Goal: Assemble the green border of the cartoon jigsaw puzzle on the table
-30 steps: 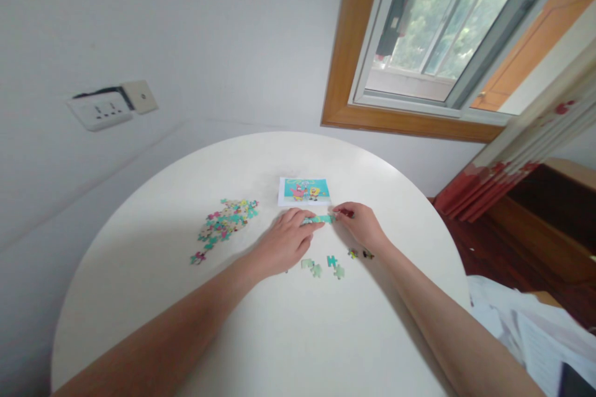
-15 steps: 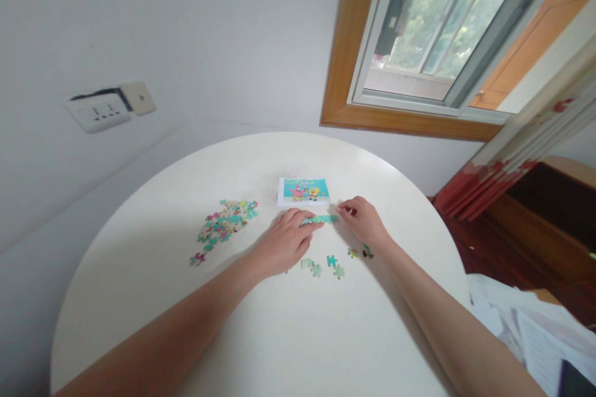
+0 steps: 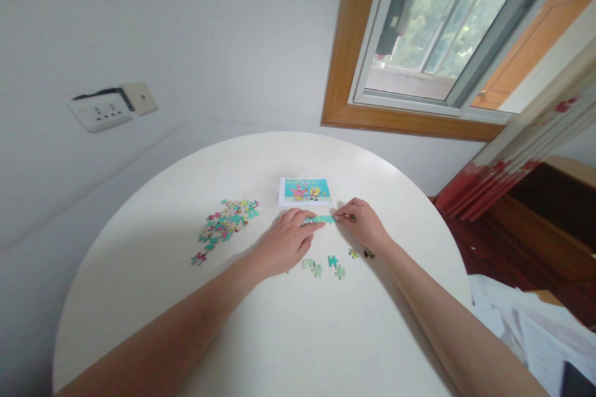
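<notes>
A short strip of joined teal puzzle pieces (image 3: pixel 325 219) lies on the white table in front of a picture card (image 3: pixel 306 191) with cartoon figures. My left hand (image 3: pixel 291 240) rests flat over the strip's left part, fingers stretched out and hiding some of it. At the strip's right end, my right hand (image 3: pixel 363 221) pinches a puzzle piece, mostly covered by the fingertips. Nearer to me are several loose pieces, among them a teal piece (image 3: pixel 332 261), a pale green piece (image 3: pixel 340 272) and a yellowish piece (image 3: pixel 353 254). A dark piece (image 3: pixel 369 254) sits beside my right wrist.
A heap of mixed puzzle pieces (image 3: pixel 226 222) spreads to the left on the round table (image 3: pixel 139 298). Behind the table are a wall with a socket (image 3: pixel 105 111) and a wood-framed window (image 3: pixel 335 74). Papers (image 3: pixel 535 322) lie at the right, beyond the table's edge.
My right hand has moved slightly left and down, bringing its fingertips against the strip's right end. The left hand stays in place on the strip.
</notes>
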The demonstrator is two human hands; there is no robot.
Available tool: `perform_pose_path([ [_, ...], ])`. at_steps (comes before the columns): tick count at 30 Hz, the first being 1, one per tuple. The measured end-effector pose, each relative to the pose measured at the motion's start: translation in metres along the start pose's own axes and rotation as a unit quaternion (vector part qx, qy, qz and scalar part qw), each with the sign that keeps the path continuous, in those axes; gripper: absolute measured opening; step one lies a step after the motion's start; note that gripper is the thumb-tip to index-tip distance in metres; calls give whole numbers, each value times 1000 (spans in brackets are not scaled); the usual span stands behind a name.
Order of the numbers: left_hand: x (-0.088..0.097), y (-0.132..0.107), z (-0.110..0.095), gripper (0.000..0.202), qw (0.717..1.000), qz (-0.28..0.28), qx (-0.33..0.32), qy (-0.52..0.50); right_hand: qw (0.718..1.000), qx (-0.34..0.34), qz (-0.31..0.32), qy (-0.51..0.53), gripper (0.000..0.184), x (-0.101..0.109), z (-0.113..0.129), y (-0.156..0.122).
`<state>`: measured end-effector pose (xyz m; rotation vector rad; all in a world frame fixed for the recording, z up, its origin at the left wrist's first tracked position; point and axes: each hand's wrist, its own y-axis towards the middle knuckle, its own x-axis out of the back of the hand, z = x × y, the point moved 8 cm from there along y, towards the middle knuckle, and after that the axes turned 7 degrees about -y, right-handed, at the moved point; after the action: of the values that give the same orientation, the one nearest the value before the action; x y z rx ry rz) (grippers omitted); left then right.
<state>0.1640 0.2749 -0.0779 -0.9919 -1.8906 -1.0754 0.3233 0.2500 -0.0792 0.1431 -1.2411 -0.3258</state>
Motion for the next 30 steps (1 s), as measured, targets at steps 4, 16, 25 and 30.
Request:
perform_pose_path([
  [4,-1,0,1,41,1000,4,2,9,1000,12,-13,-8,15,5,0,0],
  [16,0,0,0,39,1000,-12,-7,3,998,40,-29,-37,13,6,1,0],
  [25,13,1,-1,30,998,-54,-4,-44,998,-15,-47,47,15,26,-12,-3],
  [30,26,0,8,19,991,-110,19,-79,997,-44,-34,57,17,26,-26,-5],
])
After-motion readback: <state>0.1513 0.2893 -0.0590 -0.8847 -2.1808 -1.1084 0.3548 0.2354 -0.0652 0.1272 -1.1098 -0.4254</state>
